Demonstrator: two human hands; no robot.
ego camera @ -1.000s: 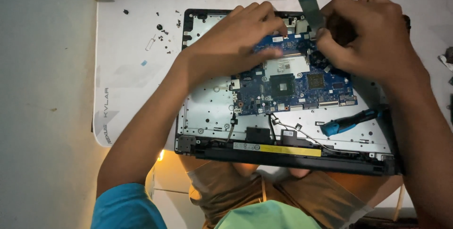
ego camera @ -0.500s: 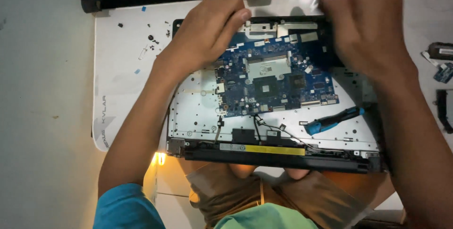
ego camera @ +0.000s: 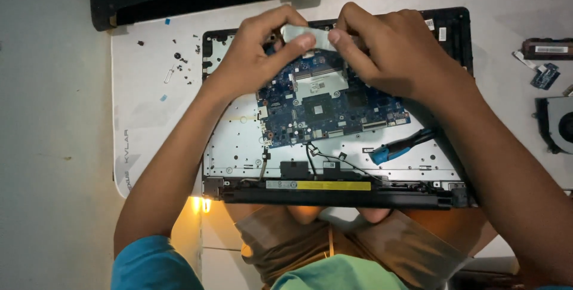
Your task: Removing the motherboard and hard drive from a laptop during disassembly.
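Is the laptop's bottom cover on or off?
Off: the laptop lies opened, its blue board bare. Left hand and right hand pinch a flat ribbon over it.

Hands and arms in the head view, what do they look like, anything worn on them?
Both hands, left and right, are bare: no gloves, rings or watch show. The forearms are bare too. A blue short sleeve covers the left upper arm. The right arm's sleeve is out of view.
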